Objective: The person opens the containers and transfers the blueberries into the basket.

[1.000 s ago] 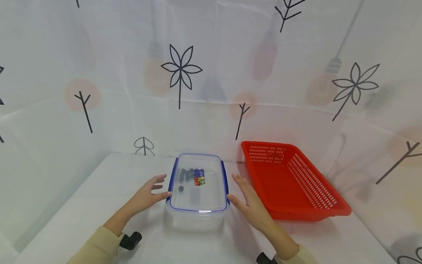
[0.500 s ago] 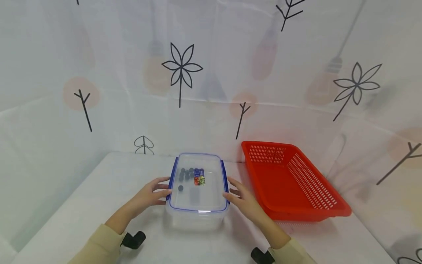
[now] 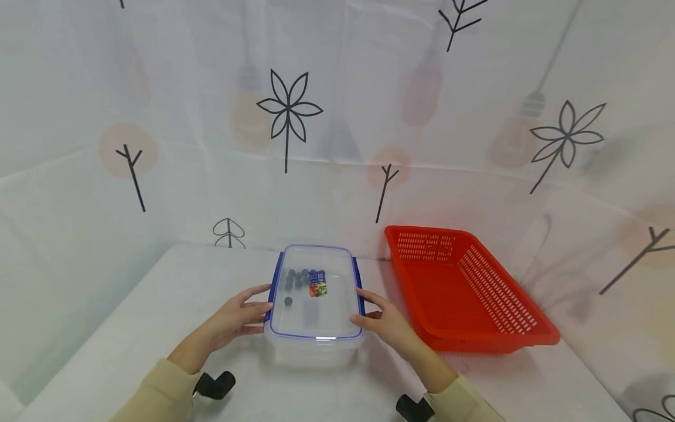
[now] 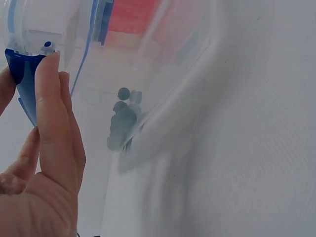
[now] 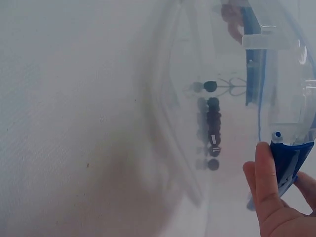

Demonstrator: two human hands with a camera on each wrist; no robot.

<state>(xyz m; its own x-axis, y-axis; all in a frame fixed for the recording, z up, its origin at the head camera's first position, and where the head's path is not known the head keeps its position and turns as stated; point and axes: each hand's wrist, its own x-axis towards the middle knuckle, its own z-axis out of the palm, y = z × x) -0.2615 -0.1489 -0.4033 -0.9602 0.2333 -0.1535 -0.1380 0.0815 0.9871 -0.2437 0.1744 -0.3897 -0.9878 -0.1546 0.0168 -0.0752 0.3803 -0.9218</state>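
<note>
A clear plastic food container with a blue-edged lid stands on the table. Small dark balls lie inside it. My left hand grips its left side, thumb over the lid's edge and fingers against the blue side latch, which is tilted outward in the left wrist view. On the opposite side, my right hand has its thumb on the lid and fingers at the other blue latch. The latches are partly hidden by the fingers.
A red plastic basket with slotted walls stands to the right of the container. The white table meets a patterned cloth backdrop behind. A black wrist mount is strapped at each cuff.
Both hands have come inward from beside the container and taken hold of its side latches. The right hand moved left the most. The container and basket have stayed in place.
</note>
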